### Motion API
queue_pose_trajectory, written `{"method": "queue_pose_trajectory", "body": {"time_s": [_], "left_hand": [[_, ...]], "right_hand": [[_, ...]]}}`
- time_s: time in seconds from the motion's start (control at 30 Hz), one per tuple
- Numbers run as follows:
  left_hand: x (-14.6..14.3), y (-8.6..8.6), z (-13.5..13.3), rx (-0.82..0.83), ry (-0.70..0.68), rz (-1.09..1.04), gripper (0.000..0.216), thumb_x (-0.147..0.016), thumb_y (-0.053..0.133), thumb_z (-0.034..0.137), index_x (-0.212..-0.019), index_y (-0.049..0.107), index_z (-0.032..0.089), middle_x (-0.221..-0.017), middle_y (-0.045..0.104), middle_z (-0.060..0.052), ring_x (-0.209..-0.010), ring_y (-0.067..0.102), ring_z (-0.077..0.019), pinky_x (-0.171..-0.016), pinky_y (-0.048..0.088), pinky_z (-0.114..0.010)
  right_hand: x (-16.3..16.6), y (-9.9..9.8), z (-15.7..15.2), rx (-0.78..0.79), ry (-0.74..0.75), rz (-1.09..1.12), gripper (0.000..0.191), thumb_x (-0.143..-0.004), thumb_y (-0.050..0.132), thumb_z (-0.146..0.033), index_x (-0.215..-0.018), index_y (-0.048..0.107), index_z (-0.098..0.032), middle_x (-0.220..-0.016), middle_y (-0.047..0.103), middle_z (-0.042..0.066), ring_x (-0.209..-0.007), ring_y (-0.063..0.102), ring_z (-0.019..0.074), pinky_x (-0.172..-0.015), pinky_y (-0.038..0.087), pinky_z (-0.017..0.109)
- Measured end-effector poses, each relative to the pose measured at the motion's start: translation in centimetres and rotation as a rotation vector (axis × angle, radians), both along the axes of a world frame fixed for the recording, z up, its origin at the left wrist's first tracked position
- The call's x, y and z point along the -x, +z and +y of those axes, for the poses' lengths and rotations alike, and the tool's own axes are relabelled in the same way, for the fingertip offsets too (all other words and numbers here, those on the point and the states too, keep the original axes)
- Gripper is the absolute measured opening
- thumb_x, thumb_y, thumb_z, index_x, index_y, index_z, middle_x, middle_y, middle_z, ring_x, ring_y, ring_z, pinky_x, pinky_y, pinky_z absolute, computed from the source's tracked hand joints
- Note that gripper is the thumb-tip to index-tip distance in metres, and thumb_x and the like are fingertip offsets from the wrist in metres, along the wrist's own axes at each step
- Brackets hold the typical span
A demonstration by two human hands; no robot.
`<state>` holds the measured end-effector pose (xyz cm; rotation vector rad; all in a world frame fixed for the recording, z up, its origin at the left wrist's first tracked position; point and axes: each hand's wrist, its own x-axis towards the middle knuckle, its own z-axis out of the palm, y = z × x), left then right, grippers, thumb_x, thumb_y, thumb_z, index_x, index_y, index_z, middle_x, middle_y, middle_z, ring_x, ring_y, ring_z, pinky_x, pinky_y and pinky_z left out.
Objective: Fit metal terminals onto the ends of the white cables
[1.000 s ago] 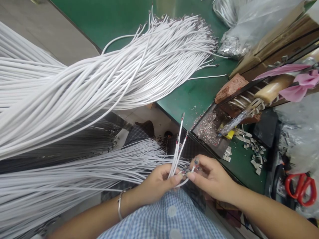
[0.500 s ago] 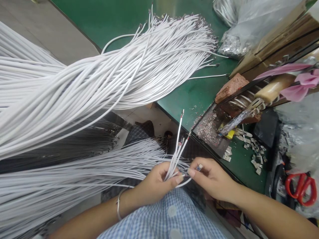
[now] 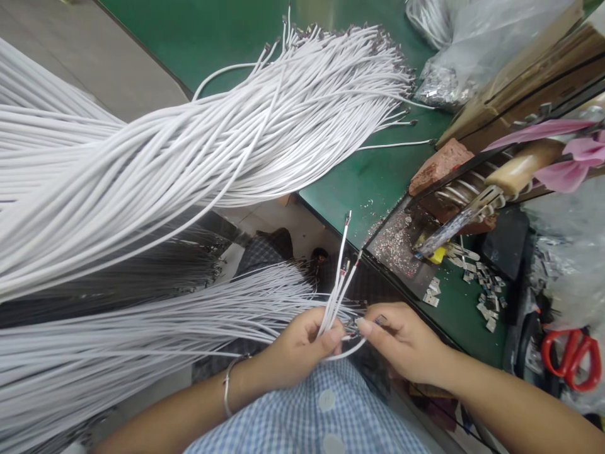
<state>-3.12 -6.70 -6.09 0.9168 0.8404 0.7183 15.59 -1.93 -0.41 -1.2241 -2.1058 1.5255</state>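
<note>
My left hand (image 3: 297, 350) is closed round a few thin white wires (image 3: 338, 287) whose stripped tips stick up past its fingers. My right hand (image 3: 401, 340) pinches the end of one white wire just right of the left thumb; a small terminal piece shows dimly at its fingertips. Both hands sit over my lap, above a blue checked garment (image 3: 312, 416). The held wires come out of a wide fan of white wires (image 3: 142, 334) lying across my lap to the left.
A big twisted bundle of white wires (image 3: 212, 145) lies across the green table (image 3: 378, 176). To the right are a brick (image 3: 439, 165), a hand press with a wooden handle (image 3: 515, 169), loose metal terminals (image 3: 482, 287), red scissors (image 3: 570, 356) and plastic bags (image 3: 472, 44).
My right hand's fingers have closed in toward the left thumb, and the small terminal that showed above them is now tucked down at the wire end. The held wires barely shifted.
</note>
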Motion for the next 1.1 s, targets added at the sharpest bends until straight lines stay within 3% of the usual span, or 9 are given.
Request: {"method": "queue_pose_trajectory", "body": {"time_s": [0.2,0.43,0.63,0.7,0.77,0.9,1.1], "left_hand": [[-0.07,-0.39,-0.30,0.015,0.035,-0.002,0.019,-0.083,0.055,0.033,-0.076,0.053,0.015,-0.065,0.050,0.004,-0.059,0.043,-0.0085,-0.058,0.036,-0.020],[-0.04,0.37,0.13,0.036,0.005,-0.024,0.023,-0.083,0.055,0.032,-0.071,0.058,0.013,-0.064,0.053,0.002,-0.060,0.046,-0.0089,-0.058,0.038,-0.021],[-0.11,0.26,0.44,0.102,0.126,-0.054,0.018,-0.083,0.056,0.031,-0.088,0.064,0.015,-0.084,0.063,-0.003,-0.083,0.057,-0.0146,-0.078,0.042,-0.027],[-0.13,0.04,0.46,0.165,0.161,-0.112,0.019,-0.083,0.057,0.030,-0.097,0.060,0.018,-0.081,0.062,-0.001,-0.078,0.057,-0.0126,-0.075,0.043,-0.025],[-0.13,-0.14,0.46,0.183,0.168,-0.153,0.022,-0.084,0.055,0.032,-0.102,0.057,0.019,-0.073,0.059,0.001,-0.067,0.055,-0.0100,-0.066,0.043,-0.023],[-0.09,-0.09,0.52,0.147,0.133,-0.108,0.026,-0.085,0.051,0.040,-0.088,0.056,0.015,-0.061,0.051,0.004,-0.049,0.043,-0.0064,-0.048,0.034,-0.019],[0.15,0.21,0.50,0.046,0.080,0.024,0.029,-0.083,0.052,0.040,-0.070,0.052,0.015,-0.059,0.045,0.004,-0.054,0.040,-0.0082,-0.052,0.033,-0.020]], "right_hand": [[-0.05,-0.03,0.06,0.020,0.015,-0.024,0.028,-0.087,0.047,-0.027,-0.062,0.052,-0.015,-0.053,0.047,-0.004,-0.049,0.042,0.0075,-0.050,0.033,0.019],[-0.06,0.03,0.06,0.009,0.002,-0.041,0.014,-0.083,0.048,-0.018,-0.073,0.057,-0.015,-0.062,0.054,0.000,-0.055,0.047,0.0100,-0.054,0.037,0.021],[-0.02,0.09,-0.17,-0.035,0.077,0.020,0.008,-0.077,0.053,-0.014,-0.070,0.057,-0.015,-0.063,0.053,-0.001,-0.058,0.047,0.0099,-0.055,0.037,0.021],[-0.04,0.11,-0.31,-0.034,0.075,0.006,0.005,-0.077,0.056,-0.019,-0.076,0.059,-0.015,-0.062,0.052,-0.001,-0.054,0.045,0.0093,-0.052,0.036,0.020],[-0.10,0.09,-0.40,-0.030,0.059,-0.026,0.014,-0.076,0.060,-0.025,-0.085,0.060,-0.014,-0.057,0.047,-0.004,-0.048,0.039,0.0081,-0.046,0.032,0.020],[-0.30,-0.06,-0.42,-0.082,0.000,-0.056,0.020,-0.076,0.061,-0.028,-0.091,0.060,-0.015,-0.052,0.039,-0.007,-0.046,0.037,0.0082,-0.045,0.032,0.020],[-0.49,0.01,-0.36,0.041,-0.181,0.036,0.030,-0.083,0.051,-0.047,-0.084,0.058,-0.017,-0.055,0.041,-0.004,-0.048,0.038,0.0096,-0.045,0.033,0.021]]}}
